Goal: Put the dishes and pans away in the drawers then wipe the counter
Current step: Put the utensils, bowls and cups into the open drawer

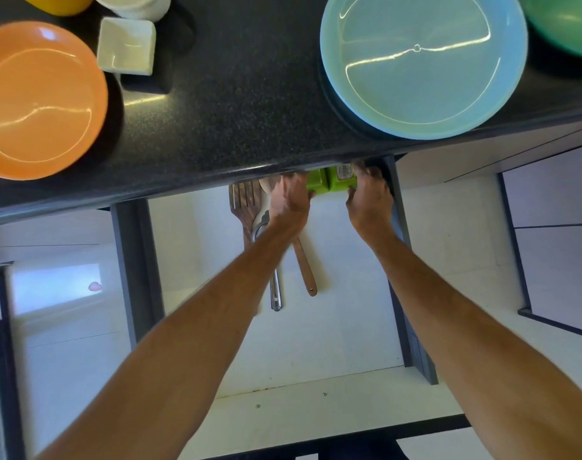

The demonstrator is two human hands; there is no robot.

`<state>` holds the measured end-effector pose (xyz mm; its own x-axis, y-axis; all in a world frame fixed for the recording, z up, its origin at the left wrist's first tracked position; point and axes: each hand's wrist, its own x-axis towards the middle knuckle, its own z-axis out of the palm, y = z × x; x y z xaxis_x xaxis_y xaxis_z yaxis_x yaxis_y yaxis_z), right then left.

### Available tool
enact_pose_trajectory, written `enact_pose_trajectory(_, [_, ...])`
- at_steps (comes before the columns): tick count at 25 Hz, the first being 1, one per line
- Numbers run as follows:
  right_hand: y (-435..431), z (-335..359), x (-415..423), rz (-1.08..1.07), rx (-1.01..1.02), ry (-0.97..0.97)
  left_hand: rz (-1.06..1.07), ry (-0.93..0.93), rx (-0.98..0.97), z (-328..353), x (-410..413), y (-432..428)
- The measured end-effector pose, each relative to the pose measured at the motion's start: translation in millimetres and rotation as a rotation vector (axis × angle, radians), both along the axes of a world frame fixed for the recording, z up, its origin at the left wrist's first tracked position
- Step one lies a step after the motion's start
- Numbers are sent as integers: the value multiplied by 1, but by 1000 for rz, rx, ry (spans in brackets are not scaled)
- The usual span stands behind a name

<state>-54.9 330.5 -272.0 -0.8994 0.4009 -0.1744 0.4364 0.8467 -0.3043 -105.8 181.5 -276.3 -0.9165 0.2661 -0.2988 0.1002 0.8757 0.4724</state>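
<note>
Fingers curled, left hand (288, 199) and right hand (371, 199) clasp a glossy lime-green boxy container (326, 182) in the white drawer (349, 293) under speckled black counter (233, 111); label unreadable.

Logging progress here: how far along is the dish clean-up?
Early on. The drawer stands open with utensils inside. The left hand and right hand grip a green item at its back. The orange plate, blue plate, green bowl and white dish remain on the counter; wiping looks unstarted.

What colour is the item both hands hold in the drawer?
The boxy plastic item is lime green, best seen in the head view.
</note>
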Motion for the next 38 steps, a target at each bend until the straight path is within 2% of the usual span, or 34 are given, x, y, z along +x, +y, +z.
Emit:
enact_pose_trajectory(6, [1, -4, -11, 4, 4, 40, -23, -10, 18, -1, -6, -2])
enact_pose_trajectory(10, [-9, 4, 10, -76, -122, 69, -28, -76, -31, 15, 10, -10])
enact_pose_trajectory(12, [-17, 15, 25, -93, -174, 138, -52, -51, -22, 28, 26, -16])
enact_pose_trajectory(15, [-31, 47, 47, -58, -277, 373, -25, -36, 75, 64, 47, -24])
enact_pose_trajectory(20, [-38, 113, 44, 69, -326, 657, -57, 171, 287, 129, 51, -41])
enact_pose_trajectory(25, [-45, 166, -23, 169, -364, 717, -10, 346, 400, 175, -19, -35])
enact_pose_trajectory(29, [-46, 168, -122, 196, -229, 632, 58, 336, 318, 185, -97, -24])
enact_pose_trajectory(35, [-28, 169, -259, 162, 9, 86, 77, 224, 191, 174, -180, -20])
enact_pose_trajectory(38, [-24, 173, -275, 228, 2, 102, 72, 183, 145, 177, -207, -19])
